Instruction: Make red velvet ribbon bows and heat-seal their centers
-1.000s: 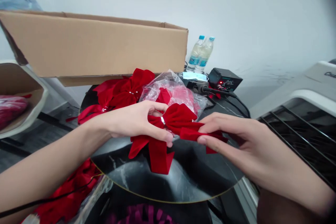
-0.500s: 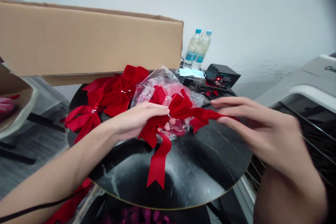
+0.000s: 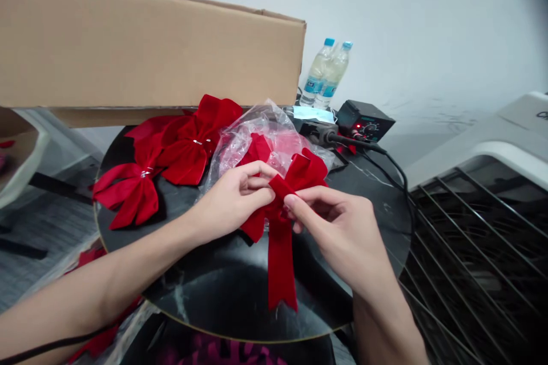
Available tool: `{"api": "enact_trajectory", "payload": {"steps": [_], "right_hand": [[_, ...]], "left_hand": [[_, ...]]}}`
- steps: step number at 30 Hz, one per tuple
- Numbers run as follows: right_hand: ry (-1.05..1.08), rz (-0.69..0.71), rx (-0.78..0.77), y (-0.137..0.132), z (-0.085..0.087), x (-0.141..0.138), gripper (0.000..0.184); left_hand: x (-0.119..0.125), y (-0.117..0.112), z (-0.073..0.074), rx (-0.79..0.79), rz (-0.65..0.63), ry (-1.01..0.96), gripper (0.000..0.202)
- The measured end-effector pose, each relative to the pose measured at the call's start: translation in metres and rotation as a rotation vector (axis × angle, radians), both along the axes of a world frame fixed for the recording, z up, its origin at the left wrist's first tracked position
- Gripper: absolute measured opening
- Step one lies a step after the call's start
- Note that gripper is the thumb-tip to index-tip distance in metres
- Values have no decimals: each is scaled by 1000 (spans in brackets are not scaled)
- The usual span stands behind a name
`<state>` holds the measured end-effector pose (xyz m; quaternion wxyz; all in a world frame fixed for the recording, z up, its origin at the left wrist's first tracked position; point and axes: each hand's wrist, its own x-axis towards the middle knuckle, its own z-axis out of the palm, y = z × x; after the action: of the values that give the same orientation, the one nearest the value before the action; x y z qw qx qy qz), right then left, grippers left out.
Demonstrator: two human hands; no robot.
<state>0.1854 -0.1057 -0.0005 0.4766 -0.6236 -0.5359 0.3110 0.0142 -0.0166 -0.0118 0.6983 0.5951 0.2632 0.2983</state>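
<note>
Big change from a moment ago is the right hand [image 3: 338,234]: it was stretched out nearly flat along the ribbon, and now it's curled in, thumb and forefinger pinching a strip of velvet at the middle of the red velvet bow [image 3: 285,205]. The left hand [image 3: 233,199] is partly closed too, its fingers and thumb gripping the bow's other side, so the two hands are almost touching with the bow between them. The bow is held just above the round black marble tabletop [image 3: 240,291], in front of a clear plastic bag [image 3: 240,151], and its long tail [image 3: 280,274] now hangs straight toward the near edge. Two finished-looking red bows [image 3: 137,194] [image 3: 192,145] lie near the left edge. Along the far edge are two water bottles [image 3: 324,73], a blue face mask [image 3: 314,114] and a black soldering station [image 3: 365,121], with a cardboard box [image 3: 141,48] at back left.
</note>
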Motion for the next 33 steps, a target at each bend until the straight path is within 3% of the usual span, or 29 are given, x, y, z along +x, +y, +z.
{"api": "enact_trajectory", "payload": {"steps": [4,10,19,25,33], "right_hand": [[23,-16,-21,-1,0,-1,17],[16,-82,35,-1,-4,-10,16],[184,-248,108,-6,-19,-25,13],[310,-255,100,-5,-25,-25,13],[161,-302,203,-7,-26,-25,11]], "left_hand": [[1,-2,3,95,2,47,16],[7,-9,2,199,169,80,21],[8,-6,-3,235,285,6,23],[9,-7,-6,101,251,-90,23],[9,-8,-6,106,294,-110,21]]}}
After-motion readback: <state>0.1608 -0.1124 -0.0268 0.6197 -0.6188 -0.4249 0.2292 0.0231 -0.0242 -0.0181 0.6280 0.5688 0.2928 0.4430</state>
